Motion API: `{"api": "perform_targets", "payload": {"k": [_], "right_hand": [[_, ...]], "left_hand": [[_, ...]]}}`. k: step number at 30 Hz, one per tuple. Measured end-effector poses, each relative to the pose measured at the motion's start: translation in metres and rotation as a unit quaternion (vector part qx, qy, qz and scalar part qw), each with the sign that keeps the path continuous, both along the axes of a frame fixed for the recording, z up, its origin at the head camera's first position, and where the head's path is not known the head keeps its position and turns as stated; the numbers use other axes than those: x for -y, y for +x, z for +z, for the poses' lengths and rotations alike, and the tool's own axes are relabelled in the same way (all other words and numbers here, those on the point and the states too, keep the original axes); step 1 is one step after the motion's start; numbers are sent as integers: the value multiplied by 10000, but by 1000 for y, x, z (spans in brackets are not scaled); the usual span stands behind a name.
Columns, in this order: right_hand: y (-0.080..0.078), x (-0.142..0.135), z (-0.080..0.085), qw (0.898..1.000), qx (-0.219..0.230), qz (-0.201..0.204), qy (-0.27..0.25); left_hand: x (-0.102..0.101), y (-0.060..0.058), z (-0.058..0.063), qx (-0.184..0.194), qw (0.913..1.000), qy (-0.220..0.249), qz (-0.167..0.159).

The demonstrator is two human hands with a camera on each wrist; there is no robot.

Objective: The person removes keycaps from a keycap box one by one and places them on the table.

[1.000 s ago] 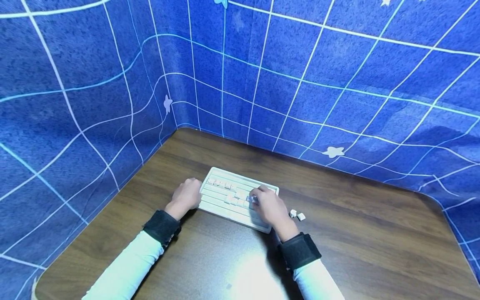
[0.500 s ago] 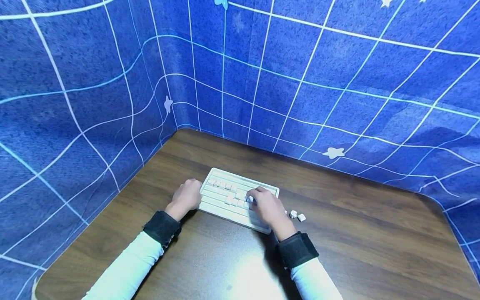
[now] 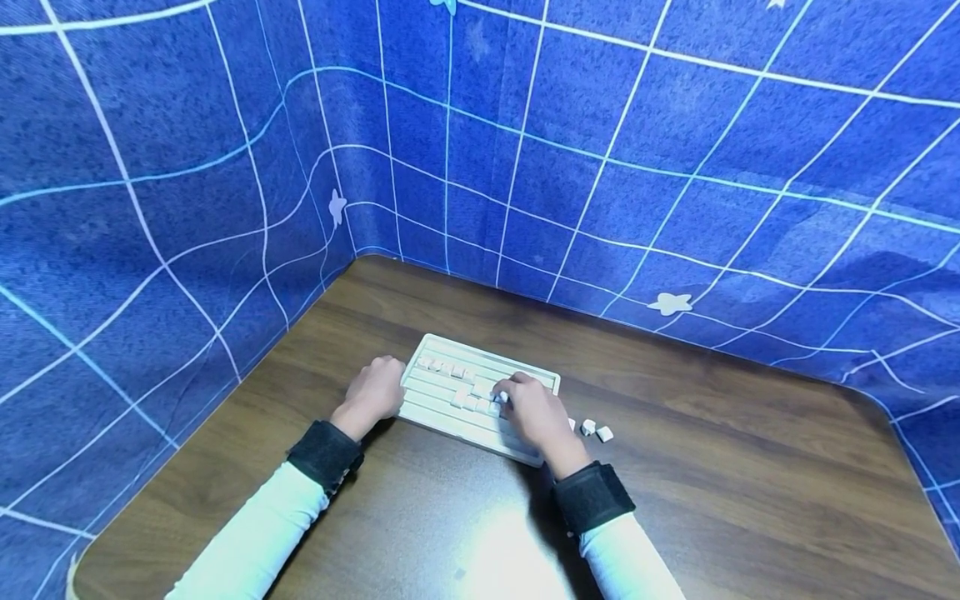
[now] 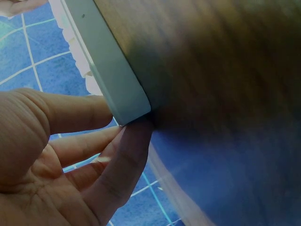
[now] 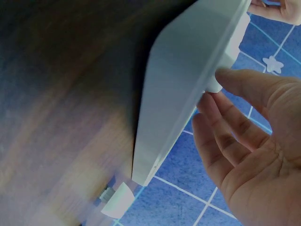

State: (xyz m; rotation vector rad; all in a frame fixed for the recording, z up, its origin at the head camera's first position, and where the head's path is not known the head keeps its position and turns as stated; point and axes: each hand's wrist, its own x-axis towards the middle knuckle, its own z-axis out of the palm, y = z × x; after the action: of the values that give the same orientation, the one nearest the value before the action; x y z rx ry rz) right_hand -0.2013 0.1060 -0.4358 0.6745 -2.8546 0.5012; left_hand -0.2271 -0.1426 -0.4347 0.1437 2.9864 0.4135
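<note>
While the left hand (image 3: 375, 388) gripped the tray (image 3: 435, 413) at nine o'clock, the right hand (image 3: 536, 410) pinched a block (image 5: 214, 85) toward its three o'clock; given tight spacing, slipping fingers (image 5: 225, 140) could have dislodged neighbouring blocks (image 3: 482, 406).

Wood-grain table (image 3: 750, 475), rounded corners, bright glare (image 3: 510, 554) nr bottom of head view. Blue backdrop (image 3: 416, 46) behind & at L, w/ wht & lt-blue grid lines (image 3: 544, 26); pale star (image 3: 670, 303) low at rear, second star (image 3: 337, 207) nr corner.

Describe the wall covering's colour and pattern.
The wall covering is blue with white and light-blue lines and stars, clearest in the head view.
</note>
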Motion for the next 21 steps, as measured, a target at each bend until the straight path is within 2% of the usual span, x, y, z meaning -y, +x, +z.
{"api": "perform_targets", "payload": {"k": [10, 17, 21], "right_hand": [[-2, 0, -3, 9998, -141, -30, -100], [-2, 0, -3, 9992, -309, 91, -221], [-2, 0, -3, 9990, -313, 143, -279]], "left_hand": [[0, -1, -1, -10, 10000, -4, -33], [1, 0, -3, -342, 9993, -9, -131], [1, 0, -4, -290, 9995, -19, -122]]}}
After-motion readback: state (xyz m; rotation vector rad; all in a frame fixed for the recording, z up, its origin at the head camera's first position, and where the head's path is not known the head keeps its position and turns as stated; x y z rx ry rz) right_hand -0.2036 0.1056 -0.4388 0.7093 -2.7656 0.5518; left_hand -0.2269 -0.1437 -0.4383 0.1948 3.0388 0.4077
